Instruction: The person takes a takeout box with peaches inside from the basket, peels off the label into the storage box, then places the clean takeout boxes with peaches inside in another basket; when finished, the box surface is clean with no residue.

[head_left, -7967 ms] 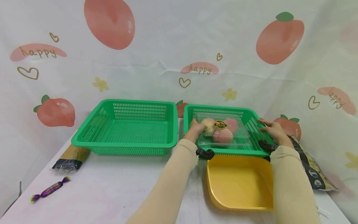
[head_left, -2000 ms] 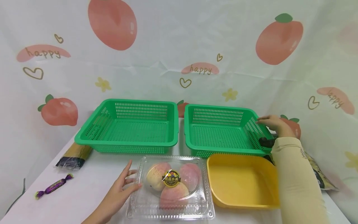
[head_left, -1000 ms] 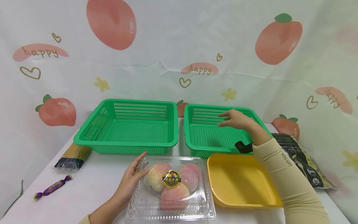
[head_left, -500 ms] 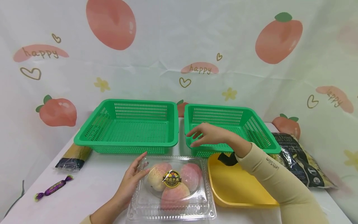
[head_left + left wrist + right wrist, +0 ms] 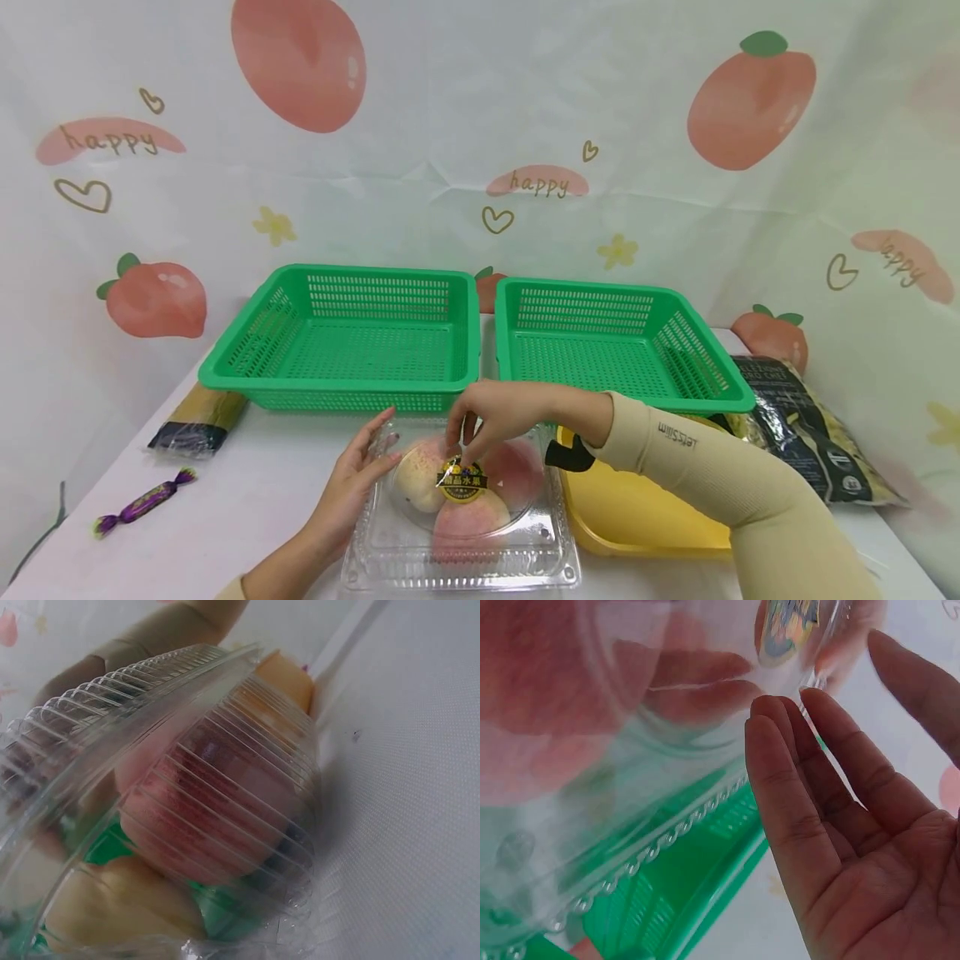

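Note:
A clear plastic fruit box (image 5: 390,554) with three peaches (image 5: 471,529) inside sits on the table in front of me, its lid on. A round black-and-gold label (image 5: 461,482) is stuck to the lid. My left hand (image 5: 345,483) rests against the box's left side, thumb over the lid's edge and fingers extended. Over the far part of the lid is my right hand (image 5: 501,414), its fingertips pointing down by the label. In the right wrist view its fingers (image 5: 784,787) are fairly straight beside the lid, with the thumb apart. Ribbed box walls cover a peach (image 5: 202,802) in the left wrist view.
Two green baskets (image 5: 337,385) (image 5: 622,403) stand behind the box. A yellow basin (image 5: 652,512) is at its right, partly under my right forearm. A black food bag (image 5: 813,442) lies far right; a packet (image 5: 197,421) and a purple wrapped candy (image 5: 145,504) lie left.
The peach box has come out of the right green basket onto the table before me. My right hand has left that basket's rim and moved left and down to the lid.

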Demonstrator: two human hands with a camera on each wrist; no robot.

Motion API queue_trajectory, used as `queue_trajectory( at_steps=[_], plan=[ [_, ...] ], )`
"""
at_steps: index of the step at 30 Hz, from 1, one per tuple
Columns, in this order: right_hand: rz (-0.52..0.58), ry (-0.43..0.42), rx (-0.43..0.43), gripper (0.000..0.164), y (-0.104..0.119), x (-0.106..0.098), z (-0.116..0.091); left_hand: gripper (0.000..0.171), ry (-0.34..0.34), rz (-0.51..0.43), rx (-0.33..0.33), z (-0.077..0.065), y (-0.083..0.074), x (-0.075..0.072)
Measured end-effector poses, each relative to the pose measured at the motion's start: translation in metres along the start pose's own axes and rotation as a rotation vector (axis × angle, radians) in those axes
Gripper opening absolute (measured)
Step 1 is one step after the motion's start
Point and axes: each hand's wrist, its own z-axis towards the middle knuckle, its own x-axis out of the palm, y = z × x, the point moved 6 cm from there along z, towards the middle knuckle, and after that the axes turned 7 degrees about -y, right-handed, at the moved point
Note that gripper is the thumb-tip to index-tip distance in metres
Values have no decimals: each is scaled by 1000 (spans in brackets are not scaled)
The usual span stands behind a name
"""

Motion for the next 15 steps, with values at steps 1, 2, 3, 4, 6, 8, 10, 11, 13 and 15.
queue_trajectory(
  at_steps=[1,2,3,4,6,8,10,11,13,15],
  plan=[
    [-3,11,-6,18,2,2,1,56,1,1,0,0,0,0],
    [-5,22,-8,18,3,4,2,56,3,1,-1,0,0,0],
    [-14,33,-8,19,4,5,3,56,5,1,-1,0,0,0],
    [-18,44,-6,21,5,7,4,56,8,2,-1,0,0,0],
    [-19,65,-3,23,6,9,5,56,11,3,-5,0,1,0],
    [-28,74,4,24,6,10,6,56,12,4,-5,0,1,0],
    [-36,72,13,24,6,10,7,56,12,3,-3,0,1,0],
    [-41,69,14,22,5,11,7,56,12,3,-3,0,1,0],
    [-44,68,18,19,5,11,9,56,13,2,-2,0,1,0],
    [-51,66,25,15,4,12,9,56,14,2,-1,0,1,0]
  ],
)
